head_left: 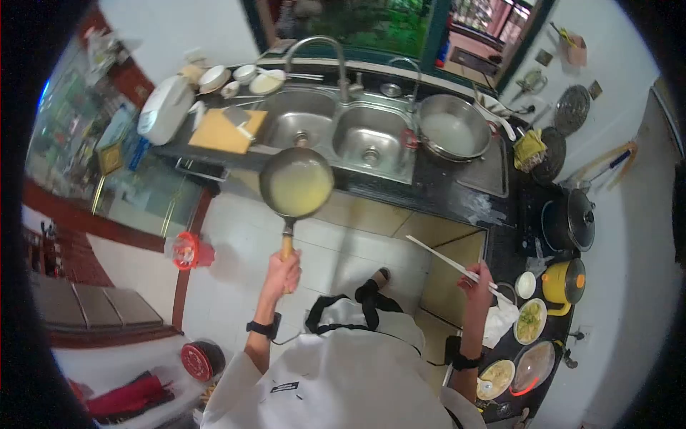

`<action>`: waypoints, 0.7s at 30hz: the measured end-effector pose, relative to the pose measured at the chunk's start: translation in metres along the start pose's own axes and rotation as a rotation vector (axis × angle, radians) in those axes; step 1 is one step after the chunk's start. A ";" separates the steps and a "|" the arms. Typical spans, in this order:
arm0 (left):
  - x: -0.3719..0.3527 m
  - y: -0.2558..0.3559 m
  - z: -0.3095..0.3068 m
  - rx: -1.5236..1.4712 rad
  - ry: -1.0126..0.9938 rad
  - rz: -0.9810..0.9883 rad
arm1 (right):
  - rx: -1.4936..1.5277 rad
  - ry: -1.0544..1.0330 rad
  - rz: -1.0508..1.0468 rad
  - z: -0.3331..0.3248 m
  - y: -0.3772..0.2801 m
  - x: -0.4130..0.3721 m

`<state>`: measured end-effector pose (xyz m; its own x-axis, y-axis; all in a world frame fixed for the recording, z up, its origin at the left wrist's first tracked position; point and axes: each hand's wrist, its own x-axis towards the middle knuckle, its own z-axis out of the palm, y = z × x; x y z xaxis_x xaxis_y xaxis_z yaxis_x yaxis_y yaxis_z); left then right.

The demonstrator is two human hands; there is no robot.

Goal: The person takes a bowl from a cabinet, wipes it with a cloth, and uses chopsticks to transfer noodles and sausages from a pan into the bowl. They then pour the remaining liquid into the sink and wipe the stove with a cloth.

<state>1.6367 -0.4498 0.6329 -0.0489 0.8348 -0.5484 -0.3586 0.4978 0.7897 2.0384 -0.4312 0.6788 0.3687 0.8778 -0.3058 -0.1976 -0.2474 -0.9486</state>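
Observation:
My left hand (284, 270) is closed round the wooden handle of a small dark frying pan (267, 191), which is held out over the floor in front of the counter. A pale yellow layer (299, 187) covers much of the pan's inside. In my right hand (474, 280) is a pair of long chopsticks (439, 255), pointing up and to the left, away from the pan. Just below that hand, a crumpled white cloth (502, 320) lies by the counter edge. A white bowl (526, 284) stands close to the right of it.
Ahead is a double sink (370, 136) with a big steel basin (454, 125) beside it. A cutting board (214, 132) bears a cleaver. On the right are a black pot (568, 223), a yellow pot (556, 282) and a plate of food (530, 320). A red bin (202, 254) stands on the floor.

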 end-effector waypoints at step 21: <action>0.230 0.084 0.041 0.473 -0.023 0.076 | 0.089 0.215 0.156 0.064 0.013 0.091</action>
<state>1.6336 -0.2067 0.5847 -0.0362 0.8751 -0.4825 0.1094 0.4834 0.8685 2.0114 -0.3284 0.6439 0.5103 0.7222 -0.4669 -0.3424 -0.3274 -0.8807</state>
